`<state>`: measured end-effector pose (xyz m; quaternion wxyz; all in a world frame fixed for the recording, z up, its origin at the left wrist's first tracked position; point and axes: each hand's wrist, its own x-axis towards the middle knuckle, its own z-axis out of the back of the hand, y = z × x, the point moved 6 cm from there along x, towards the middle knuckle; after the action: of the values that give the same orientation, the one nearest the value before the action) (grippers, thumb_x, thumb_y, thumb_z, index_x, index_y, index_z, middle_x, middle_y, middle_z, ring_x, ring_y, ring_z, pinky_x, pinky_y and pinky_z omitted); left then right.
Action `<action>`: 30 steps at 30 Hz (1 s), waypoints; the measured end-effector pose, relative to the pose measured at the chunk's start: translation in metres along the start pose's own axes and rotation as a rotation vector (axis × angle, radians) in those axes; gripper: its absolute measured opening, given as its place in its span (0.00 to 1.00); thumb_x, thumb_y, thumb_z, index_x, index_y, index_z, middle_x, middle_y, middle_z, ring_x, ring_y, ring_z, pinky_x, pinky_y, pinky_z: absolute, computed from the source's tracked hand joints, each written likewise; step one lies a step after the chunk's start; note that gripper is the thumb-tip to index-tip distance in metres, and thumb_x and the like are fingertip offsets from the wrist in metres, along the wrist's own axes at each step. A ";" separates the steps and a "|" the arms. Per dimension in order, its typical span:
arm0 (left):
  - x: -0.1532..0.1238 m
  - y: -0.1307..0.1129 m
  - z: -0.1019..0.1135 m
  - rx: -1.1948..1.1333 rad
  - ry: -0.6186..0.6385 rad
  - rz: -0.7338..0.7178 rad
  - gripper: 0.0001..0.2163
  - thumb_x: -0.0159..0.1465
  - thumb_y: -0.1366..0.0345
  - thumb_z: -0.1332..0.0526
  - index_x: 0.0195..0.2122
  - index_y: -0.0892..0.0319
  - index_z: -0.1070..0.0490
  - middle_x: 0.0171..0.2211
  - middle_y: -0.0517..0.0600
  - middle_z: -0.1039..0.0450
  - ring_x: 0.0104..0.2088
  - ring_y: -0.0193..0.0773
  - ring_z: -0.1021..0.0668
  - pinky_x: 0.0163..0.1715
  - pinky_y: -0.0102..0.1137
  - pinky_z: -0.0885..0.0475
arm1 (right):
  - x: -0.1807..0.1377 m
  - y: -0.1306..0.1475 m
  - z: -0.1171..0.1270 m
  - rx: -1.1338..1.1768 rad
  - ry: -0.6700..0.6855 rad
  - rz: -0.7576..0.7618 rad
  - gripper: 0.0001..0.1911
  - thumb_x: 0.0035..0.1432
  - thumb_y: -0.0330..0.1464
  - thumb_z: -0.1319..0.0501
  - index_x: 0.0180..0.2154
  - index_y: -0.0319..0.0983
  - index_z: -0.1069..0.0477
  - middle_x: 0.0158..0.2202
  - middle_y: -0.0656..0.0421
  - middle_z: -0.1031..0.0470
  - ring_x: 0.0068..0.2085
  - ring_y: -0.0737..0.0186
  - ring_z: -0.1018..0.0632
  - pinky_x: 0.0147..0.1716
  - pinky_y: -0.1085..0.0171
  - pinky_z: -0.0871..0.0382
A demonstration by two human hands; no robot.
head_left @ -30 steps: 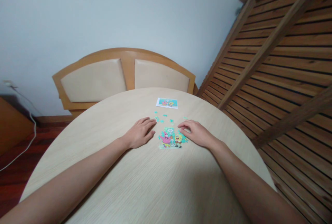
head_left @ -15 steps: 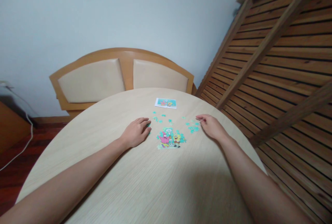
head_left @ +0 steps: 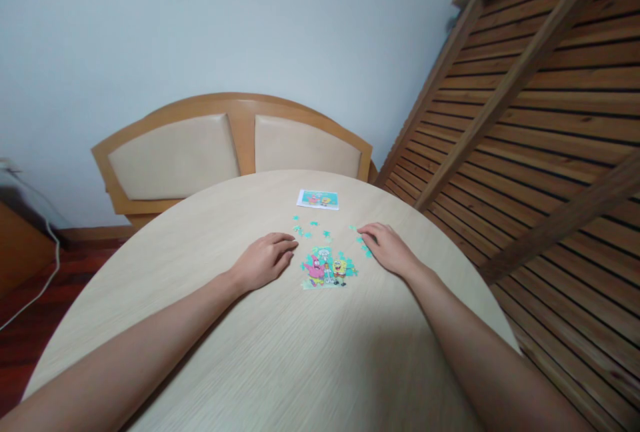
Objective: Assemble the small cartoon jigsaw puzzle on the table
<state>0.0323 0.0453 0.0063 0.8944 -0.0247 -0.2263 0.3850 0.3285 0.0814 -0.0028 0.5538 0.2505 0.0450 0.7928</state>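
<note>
A partly assembled cartoon jigsaw puzzle (head_left: 326, 267) lies on the round light-wood table (head_left: 300, 365). My left hand (head_left: 263, 260) rests palm down just left of it, fingers loosely stretched and holding nothing. My right hand (head_left: 387, 249) lies palm down to the right of the puzzle. Its fingers are flat over a small cluster of loose teal pieces (head_left: 364, 245), and some of those are hidden under it. More loose pieces (head_left: 311, 225) are scattered beyond the puzzle. A small reference picture (head_left: 318, 199) lies further back.
A wooden headboard with beige padded panels (head_left: 230, 149) leans on the wall behind the table. A slatted wooden bed frame (head_left: 540, 125) stands tilted at the right. A white cable (head_left: 37, 282) runs over the red-brown floor at the left.
My right hand went from the puzzle's right edge out to the loose pieces at the right, then slid back left over them. My left hand drew back slightly.
</note>
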 end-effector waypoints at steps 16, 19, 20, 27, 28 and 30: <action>-0.008 -0.065 0.007 -0.162 0.139 -0.403 0.17 0.71 0.62 0.45 0.59 0.55 0.30 0.58 0.54 0.27 0.58 0.46 0.26 0.59 0.45 0.32 | -0.002 0.062 -0.002 0.020 0.137 0.259 0.11 0.67 0.37 0.41 0.43 0.43 0.20 0.49 0.55 0.19 0.52 0.52 0.24 0.54 0.51 0.34; -0.009 -0.066 0.003 -0.161 0.159 -0.417 0.16 0.70 0.62 0.44 0.58 0.55 0.29 0.57 0.55 0.27 0.58 0.47 0.26 0.59 0.45 0.31 | -0.001 0.054 0.004 0.081 0.139 0.233 0.07 0.63 0.34 0.37 0.38 0.42 0.20 0.43 0.56 0.18 0.47 0.54 0.21 0.50 0.56 0.31; -0.009 -0.065 0.003 -0.156 0.156 -0.404 0.16 0.71 0.62 0.44 0.58 0.55 0.29 0.57 0.55 0.27 0.57 0.47 0.25 0.58 0.44 0.31 | -0.001 0.051 0.005 0.098 0.144 0.215 0.07 0.62 0.33 0.37 0.38 0.42 0.20 0.42 0.56 0.18 0.46 0.54 0.21 0.49 0.57 0.30; -0.008 -0.061 0.003 -0.129 0.144 -0.372 0.15 0.72 0.62 0.46 0.55 0.57 0.28 0.55 0.56 0.26 0.56 0.46 0.24 0.57 0.44 0.29 | -0.005 0.041 0.002 0.284 0.261 0.070 0.14 0.56 0.26 0.39 0.44 0.38 0.24 0.44 0.54 0.19 0.45 0.57 0.20 0.47 0.60 0.29; -0.008 -0.061 0.003 -0.130 0.141 -0.373 0.15 0.72 0.62 0.46 0.55 0.57 0.28 0.55 0.56 0.26 0.56 0.46 0.24 0.57 0.44 0.29 | -0.006 0.040 0.002 0.294 0.281 0.052 0.15 0.55 0.26 0.39 0.46 0.38 0.24 0.44 0.55 0.19 0.45 0.57 0.20 0.47 0.60 0.29; -0.009 -0.061 0.003 -0.135 0.137 -0.375 0.15 0.72 0.62 0.46 0.56 0.56 0.28 0.55 0.56 0.26 0.56 0.46 0.24 0.57 0.43 0.29 | -0.008 0.039 0.003 0.261 0.298 0.026 0.17 0.54 0.27 0.38 0.47 0.38 0.25 0.45 0.54 0.20 0.45 0.56 0.20 0.49 0.59 0.30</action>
<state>0.0669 -0.0039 0.0192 0.9600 -0.0680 -0.1910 0.1932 0.2987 0.0587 0.0108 0.4935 0.2009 0.2257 0.8156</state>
